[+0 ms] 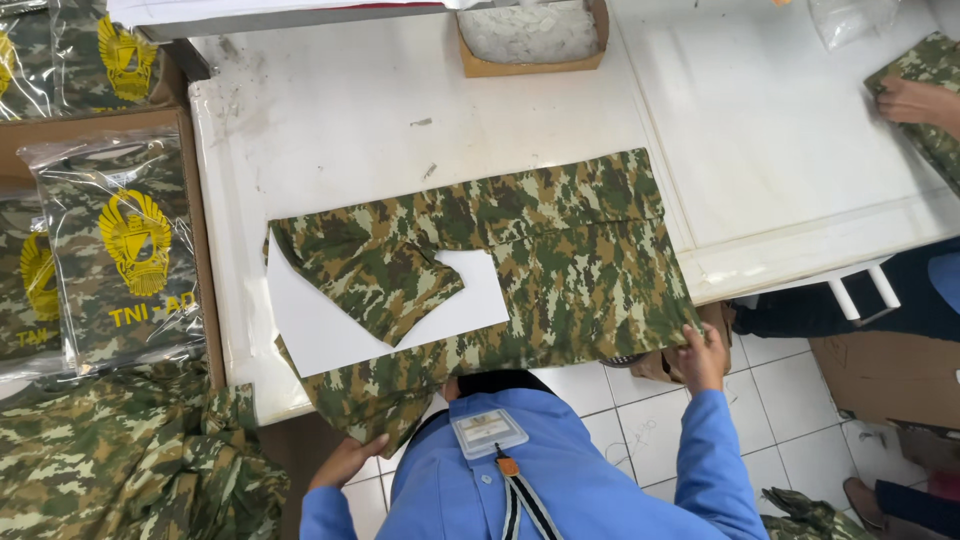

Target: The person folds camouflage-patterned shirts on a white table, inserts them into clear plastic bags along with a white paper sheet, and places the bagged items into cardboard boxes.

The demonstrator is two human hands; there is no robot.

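I am viewing a camouflage garment (560, 260) that is lying spread flat on the white surface (400, 110), with a white sheet of card (400, 315) lying on it at its left half and one sleeve folded over that card. My left hand (347, 462) is gripping the garment's near-left corner, which is hanging over the surface edge; the grip is closed on the fabric. My right hand (703, 357) is holding the garment's near-right corner, fingers curled around the cloth. Left of the garment, bagged camouflage garments (125, 255) are lying stacked. Beyond the garment, a cardboard tray (530, 38) is sitting. Far right of the garment, another person's hand (915, 102) is resting on camouflage cloth.
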